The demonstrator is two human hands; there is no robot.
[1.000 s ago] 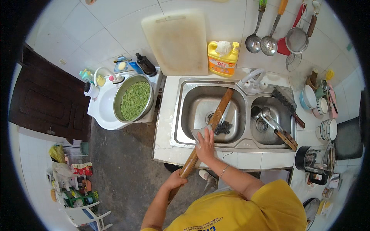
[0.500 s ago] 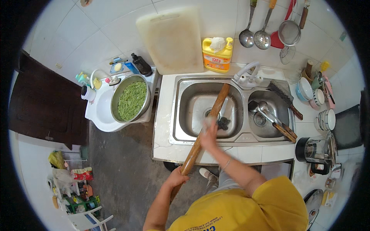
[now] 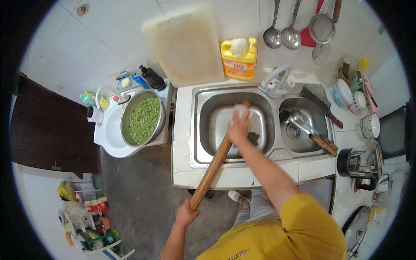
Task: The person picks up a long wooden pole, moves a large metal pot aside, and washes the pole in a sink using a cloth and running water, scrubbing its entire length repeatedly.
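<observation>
A long, thick wooden rolling pin (image 3: pixel 213 170) slants from below the counter's front edge up over the large left sink basin (image 3: pixel 208 125). My left hand (image 3: pixel 186 214) is wrapped round its near end. Closer to the far end, my right hand (image 3: pixel 237 129) closes on the wood; its fingers are smeared by motion. Something whitish shows at those fingers, too blurred to name. Beneath the pin, near my right wrist, a dark scrubbing pad (image 3: pixel 253 138) lies in the basin.
The small right basin (image 3: pixel 299 145) holds wooden-handled utensils (image 3: pixel 323 142). A wire brush (image 3: pixel 316 102) rests across its back corner. Behind stand the faucet (image 3: pixel 277 84), a yellow detergent jug (image 3: pixel 239 63) and a cutting board (image 3: pixel 186 47). At left, a pot of cut green beans (image 3: pixel 144 120) sits on a washbasin.
My right hand has slid along the rolling pin toward its far end. My left hand now grips nearer the close end, and the pin has shifted slightly left in view.
</observation>
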